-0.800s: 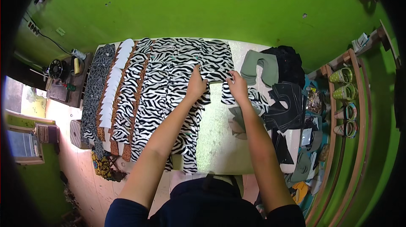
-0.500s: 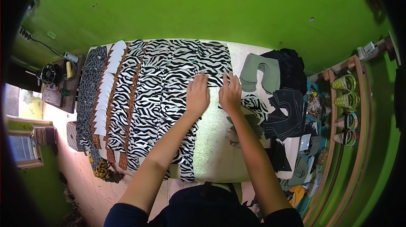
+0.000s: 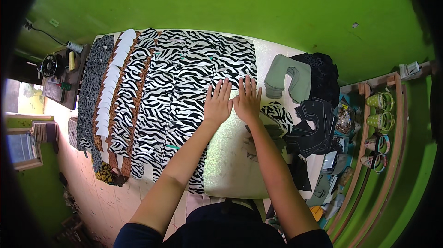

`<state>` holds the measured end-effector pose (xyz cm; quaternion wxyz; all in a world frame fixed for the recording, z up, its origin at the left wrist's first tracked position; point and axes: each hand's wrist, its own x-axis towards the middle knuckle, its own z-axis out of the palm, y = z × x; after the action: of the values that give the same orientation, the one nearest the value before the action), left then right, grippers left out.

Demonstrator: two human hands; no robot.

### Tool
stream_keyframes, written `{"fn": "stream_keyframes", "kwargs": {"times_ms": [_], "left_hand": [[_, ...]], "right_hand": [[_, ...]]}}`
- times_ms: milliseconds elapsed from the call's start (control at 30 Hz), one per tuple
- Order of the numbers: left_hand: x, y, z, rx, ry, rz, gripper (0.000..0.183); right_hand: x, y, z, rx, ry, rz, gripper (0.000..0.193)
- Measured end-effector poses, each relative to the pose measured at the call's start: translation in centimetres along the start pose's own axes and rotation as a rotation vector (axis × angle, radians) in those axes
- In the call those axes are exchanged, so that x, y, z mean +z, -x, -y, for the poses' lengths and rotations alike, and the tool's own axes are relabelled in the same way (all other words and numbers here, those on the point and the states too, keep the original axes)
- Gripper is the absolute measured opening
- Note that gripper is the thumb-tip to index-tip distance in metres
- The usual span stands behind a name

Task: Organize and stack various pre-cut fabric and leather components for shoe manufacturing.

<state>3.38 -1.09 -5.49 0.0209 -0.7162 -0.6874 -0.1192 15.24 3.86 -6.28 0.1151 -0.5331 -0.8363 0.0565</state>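
Both palms lie flat near the middle of the table [image 3: 230, 165], thumbs almost touching. My left hand [image 3: 218, 102] is open, its fingers spread over the lower edge of the zebra-print pieces [image 3: 196, 70]. Beside it my right hand [image 3: 248, 100] is open too, fingertips on the same black-and-white material. Overlapping rows of these pieces run leftward from my hands. Just right of my right hand lies a smaller zebra-print piece [image 3: 277, 114]. Neither hand grips anything.
White overlapping pieces [image 3: 110, 81], brown patterned strips and a dark grey patterned row [image 3: 94, 86] fill the table's left. Right of my hands are grey-green U-shaped pieces [image 3: 277, 75] and black cut pieces [image 3: 314, 132]. A wooden rack [image 3: 367, 155] holds sandals [image 3: 380, 121] at far right.
My hands have come closer together and now lie flatter, fingers more stretched out. The whole view has shifted slightly.
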Motion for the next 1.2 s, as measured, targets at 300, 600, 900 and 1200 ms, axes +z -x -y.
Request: {"fn": "stream_keyframes", "kwargs": {"times_ms": [300, 600, 900, 1200], "left_hand": [[-4.7, 4.3, -7.4, 0.039, 0.557, -0.039, 0.048], [-4.5, 8.9, -12.6, 0.153, 0.342, 0.154, 0.110], [-4.1, 9.0, -13.7, 0.111, 0.363, 0.181, 0.104], [-3.6, 9.0, -14.3, 0.141, 0.464, 0.204, 0.101]], "right_hand": [[-7.1, 6.6, -5.7, -0.093, -0.603, 0.022, 0.056], [-10.0, 13.4, -9.1, -0.163, -0.466, 0.261, 0.071], [-10.3, 13.2, -10.6, -0.346, -0.281, 0.353, 0.074], [-10.9, 12.5, -11.3, -0.265, -0.435, 0.446, 0.060]]}}
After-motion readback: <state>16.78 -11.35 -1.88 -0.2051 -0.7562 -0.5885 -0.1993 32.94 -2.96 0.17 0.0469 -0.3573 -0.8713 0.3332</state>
